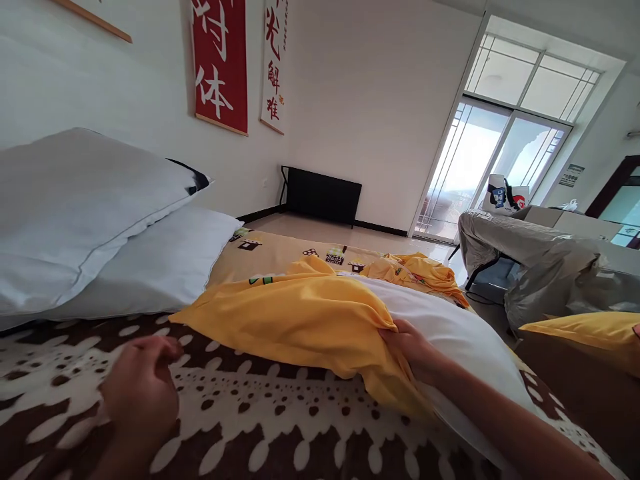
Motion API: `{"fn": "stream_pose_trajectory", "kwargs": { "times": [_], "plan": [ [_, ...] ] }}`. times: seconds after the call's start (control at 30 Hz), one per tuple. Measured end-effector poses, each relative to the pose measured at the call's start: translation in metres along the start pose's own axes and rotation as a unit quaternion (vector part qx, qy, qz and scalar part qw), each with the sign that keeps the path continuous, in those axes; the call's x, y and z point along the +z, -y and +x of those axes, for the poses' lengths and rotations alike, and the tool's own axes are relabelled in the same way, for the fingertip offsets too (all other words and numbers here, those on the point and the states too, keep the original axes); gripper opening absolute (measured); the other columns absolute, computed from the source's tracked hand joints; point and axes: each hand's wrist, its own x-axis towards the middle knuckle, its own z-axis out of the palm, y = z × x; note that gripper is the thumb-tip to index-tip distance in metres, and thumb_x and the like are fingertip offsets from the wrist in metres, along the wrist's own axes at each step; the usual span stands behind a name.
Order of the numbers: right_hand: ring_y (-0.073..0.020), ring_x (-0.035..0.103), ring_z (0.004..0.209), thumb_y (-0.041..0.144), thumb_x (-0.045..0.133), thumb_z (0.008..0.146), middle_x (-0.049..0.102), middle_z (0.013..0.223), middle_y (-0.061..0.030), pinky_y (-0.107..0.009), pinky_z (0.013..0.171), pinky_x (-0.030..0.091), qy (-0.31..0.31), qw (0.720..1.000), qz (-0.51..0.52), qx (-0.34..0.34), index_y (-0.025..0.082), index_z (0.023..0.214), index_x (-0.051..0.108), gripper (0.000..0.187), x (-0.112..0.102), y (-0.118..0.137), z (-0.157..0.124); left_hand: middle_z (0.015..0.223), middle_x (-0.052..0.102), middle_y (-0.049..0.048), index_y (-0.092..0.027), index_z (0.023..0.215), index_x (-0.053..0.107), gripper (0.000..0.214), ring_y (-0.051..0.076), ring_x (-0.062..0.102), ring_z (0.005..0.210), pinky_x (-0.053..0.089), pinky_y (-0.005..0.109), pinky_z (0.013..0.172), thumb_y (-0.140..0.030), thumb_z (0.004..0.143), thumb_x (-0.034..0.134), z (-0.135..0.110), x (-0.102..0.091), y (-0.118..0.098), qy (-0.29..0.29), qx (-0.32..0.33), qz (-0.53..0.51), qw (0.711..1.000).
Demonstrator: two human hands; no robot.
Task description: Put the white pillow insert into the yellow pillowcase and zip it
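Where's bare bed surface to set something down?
Brown-and-white blanket: between left hand and right forearm, in front of the yellow cover; also left of that hand, in front of the two stacked white pillows. Crowded: around the right hand, with cover, another white pillow and, beyond, crumpled bundle.

place: bedroom-like room | signs: stacked white pillows [95, 213], patterned blanket [280, 407], red wall scroll [220, 60], glass door [473, 160]
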Motion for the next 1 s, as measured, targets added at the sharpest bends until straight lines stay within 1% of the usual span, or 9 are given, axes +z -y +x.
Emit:
{"fn": "stream_pose_trajectory", "kwargs": {
  "times": [0.03,0.07,0.13,0.23,0.4,0.5,0.63,0.8,1.0],
  "plan": [
    [-0.0225,0.066,0.082,0.045,0.076,0.062,0.070,0.080,-0.0029,-0.033,0.073,0.050,0.000,1.000,0.005,0.004,0.018,0.085,0.066,0.038,0.001,0.001,0.001,0.072,0.055,0.0024,-0.023,0.054,0.046,0.034,0.024,0.053,0.079,0.044,0.031,0.072,-0.051,0.073,0.046,-0.022,0.002,0.006,0.044,0.009,-0.001,0.999],
    [-0.0222,0.066,0.081,0.044,0.076,0.061,0.070,0.079,-0.0027,-0.033,0.072,0.050,0.000,1.000,0.010,0.007,0.018,0.085,0.066,0.037,0.002,0.002,0.002,0.061,0.051,0.0027,-0.023,0.049,0.043,0.039,0.023,0.051,0.067,0.043,0.031,0.065,-0.054,0.073,0.048,-0.043,0.007,0.009,0.149,0.005,-0.032,0.988],
    [-0.0214,0.066,0.079,0.042,0.077,0.060,0.070,0.078,-0.0025,-0.031,0.070,0.050,-0.001,1.000,0.017,0.011,0.018,0.084,0.066,0.036,0.004,0.004,0.003,0.055,0.053,0.0032,-0.024,0.049,0.053,0.040,0.021,0.051,0.057,0.040,0.031,0.057,-0.058,0.069,0.057,-0.080,0.027,0.007,0.418,-0.044,-0.103,0.901],
    [-0.0201,0.066,0.074,0.038,0.077,0.060,0.071,0.078,-0.0025,-0.029,0.067,0.050,-0.010,1.000,0.016,0.013,0.018,0.084,0.066,0.034,0.004,0.008,0.003,0.079,0.067,0.0076,-0.019,0.080,0.068,0.044,0.018,0.057,0.055,0.033,0.026,0.049,-0.061,0.066,0.063,-0.109,0.067,-0.012,0.547,-0.169,-0.210,0.792],
    [-0.0197,0.066,0.074,0.033,0.075,0.061,0.071,0.082,-0.0027,-0.028,0.065,0.050,-0.038,0.999,0.000,0.009,0.018,0.088,0.065,0.033,0.002,0.018,-0.004,0.097,0.068,0.0127,-0.014,0.090,0.065,0.046,0.017,0.062,0.062,0.038,0.025,0.052,-0.055,0.071,0.066,-0.113,0.114,-0.034,0.519,-0.263,-0.340,0.739],
    [-0.0196,0.065,0.074,0.030,0.075,0.060,0.071,0.083,-0.0027,-0.029,0.068,0.050,-0.028,1.000,0.000,0.012,0.019,0.088,0.064,0.032,-0.001,0.024,-0.005,0.081,0.068,0.0055,-0.014,0.078,0.064,0.036,0.012,0.056,0.053,0.041,0.025,0.054,-0.048,0.068,0.072,-0.115,0.123,-0.031,0.451,-0.269,-0.374,0.765],
    [-0.0187,0.064,0.070,0.027,0.074,0.060,0.070,0.079,-0.0036,-0.030,0.069,0.050,-0.030,0.999,0.007,0.018,0.018,0.081,0.064,0.025,-0.009,0.021,0.003,0.064,0.065,0.0048,-0.012,0.061,0.065,0.041,0.009,0.048,0.044,0.037,0.023,0.050,-0.051,0.072,0.067,-0.120,0.115,-0.037,0.433,-0.181,-0.330,0.819],
    [-0.0192,0.065,0.065,0.026,0.074,0.058,0.070,0.074,-0.0050,-0.031,0.065,0.051,-0.040,0.996,0.037,0.071,0.016,0.082,0.064,0.027,-0.013,-0.019,0.012,0.042,0.055,0.0038,-0.012,0.047,0.062,0.053,0.010,0.042,0.034,0.033,0.025,0.044,-0.059,0.073,0.060,-0.131,0.105,-0.060,0.440,-0.077,-0.261,0.856],
    [-0.0218,0.066,0.071,0.029,0.072,0.058,0.069,0.069,-0.0035,-0.029,0.061,0.049,-0.025,0.993,0.039,0.106,0.017,0.076,0.064,0.023,-0.008,-0.073,-0.003,0.043,0.054,0.0030,-0.014,0.048,0.054,0.055,0.011,0.044,0.033,0.031,0.025,0.041,-0.066,0.064,0.060,-0.163,0.124,-0.024,0.504,-0.145,-0.226,0.821]
  ]
}}
